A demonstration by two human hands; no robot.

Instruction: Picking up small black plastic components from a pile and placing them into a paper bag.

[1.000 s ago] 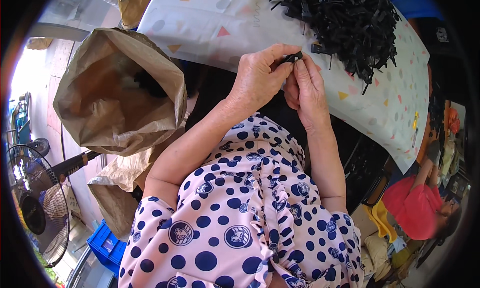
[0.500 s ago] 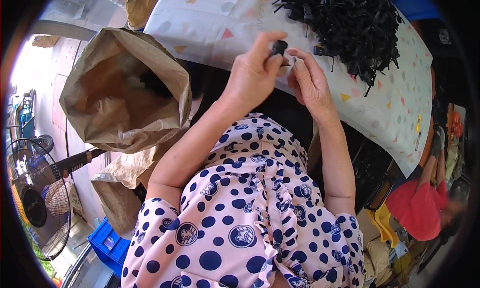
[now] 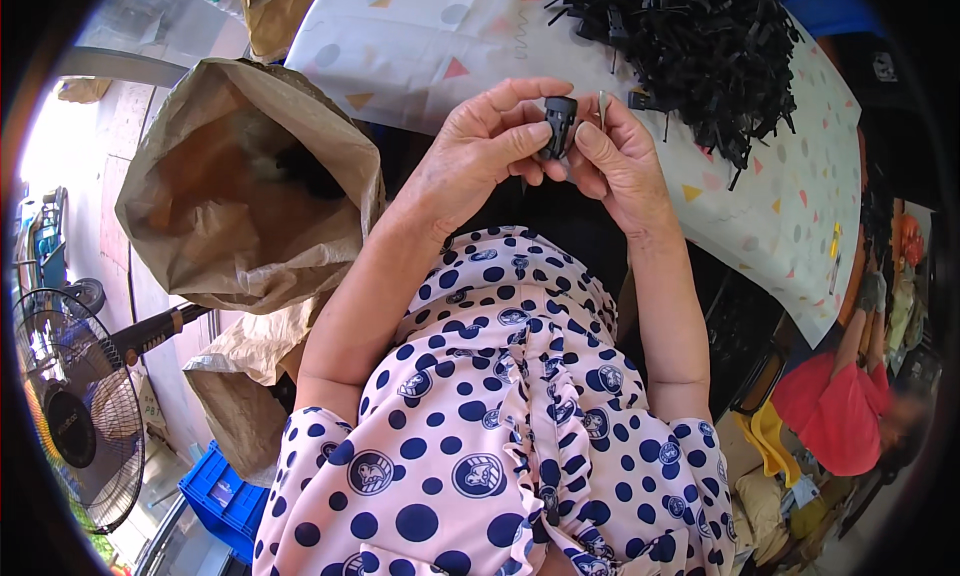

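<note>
Within the left hand (image 3: 487,144) — a black part (image 3: 561,118), pinched.

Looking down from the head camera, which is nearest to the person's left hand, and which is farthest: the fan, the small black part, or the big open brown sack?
From the left hand:
1. Small black part: held at its fingertips.
2. Open brown sack: just left of that forearm.
3. Fan: at the picture's far left, beyond the sack.
</note>
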